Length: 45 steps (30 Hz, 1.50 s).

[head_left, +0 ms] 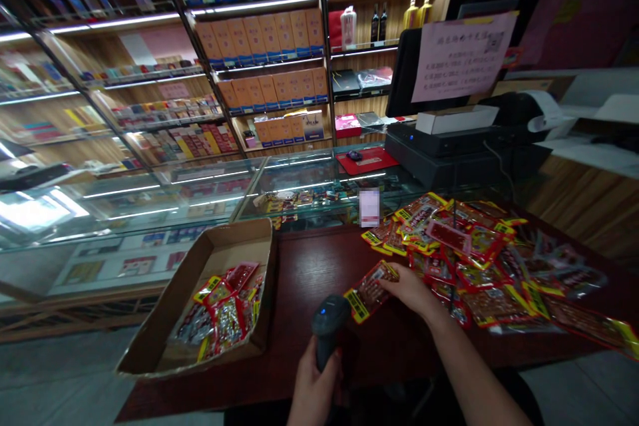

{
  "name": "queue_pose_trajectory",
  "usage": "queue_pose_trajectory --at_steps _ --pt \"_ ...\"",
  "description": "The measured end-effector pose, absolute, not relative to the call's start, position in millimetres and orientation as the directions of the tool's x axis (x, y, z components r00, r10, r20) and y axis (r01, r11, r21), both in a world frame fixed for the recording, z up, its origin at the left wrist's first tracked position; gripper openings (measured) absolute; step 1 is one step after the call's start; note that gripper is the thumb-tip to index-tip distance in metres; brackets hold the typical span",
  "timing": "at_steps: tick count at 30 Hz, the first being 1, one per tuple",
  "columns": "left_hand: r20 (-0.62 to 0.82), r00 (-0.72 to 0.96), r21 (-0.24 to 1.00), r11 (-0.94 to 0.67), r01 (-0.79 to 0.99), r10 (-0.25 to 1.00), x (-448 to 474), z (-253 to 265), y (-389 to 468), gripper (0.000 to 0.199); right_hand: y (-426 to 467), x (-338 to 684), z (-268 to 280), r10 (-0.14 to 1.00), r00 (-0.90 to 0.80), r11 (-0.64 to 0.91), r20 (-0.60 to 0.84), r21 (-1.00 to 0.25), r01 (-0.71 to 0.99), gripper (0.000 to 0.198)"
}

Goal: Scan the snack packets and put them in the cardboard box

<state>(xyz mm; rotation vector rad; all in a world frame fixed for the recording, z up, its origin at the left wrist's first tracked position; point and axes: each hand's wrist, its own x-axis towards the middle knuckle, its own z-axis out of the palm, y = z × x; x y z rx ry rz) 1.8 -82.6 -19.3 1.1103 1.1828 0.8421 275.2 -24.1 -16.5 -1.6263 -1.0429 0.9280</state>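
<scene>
My left hand (314,383) is wrapped round the handle of a dark barcode scanner (331,316) with a small blue light on top. Between the thumb and fingers of my right hand (407,289) is a snack packet (369,291), red and yellow with brown contents showing. Its lower left end lies close to the scanner's head. Right of it spreads a heap of similar snack packets (479,246), some overlapping the hand's far side. A cardboard box (194,359) on the left holds several packets (227,309).
Beyond the dark red table (299,259) runs a glass display counter (294,176). On it are a mouse (354,155) on a red mat (374,161) and a till (439,153) below a monitor bearing a pink notice (459,56). Lit shelves (259,0) stand behind.
</scene>
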Motion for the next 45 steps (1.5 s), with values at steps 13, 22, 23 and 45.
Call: queue_pose_trajectory --at_steps 13,22,23,45 --pt "-0.231 0.309 0.968 0.187 0.166 0.923 9 17 -89 0.033 -30 218 -48 0.868 0.490 0.070 -0.080 -0.958 -0.279 0.044" --pt "-0.211 0.311 0.960 0.137 0.244 0.927 11 35 -90 0.020 -32 217 -50 0.881 0.473 0.068 -0.023 -0.982 -0.175 0.043" --pt "-0.219 0.310 0.960 0.146 0.241 0.925 11 37 -91 0.019 -32 217 -50 0.879 0.476 0.070 -0.021 -0.982 -0.173 0.044" --pt "-0.397 0.075 0.916 0.400 -0.024 0.915 3 -25 -67 0.049 15 103 62 1.000 0.011 0.006 0.002 -0.936 -0.353 0.046"
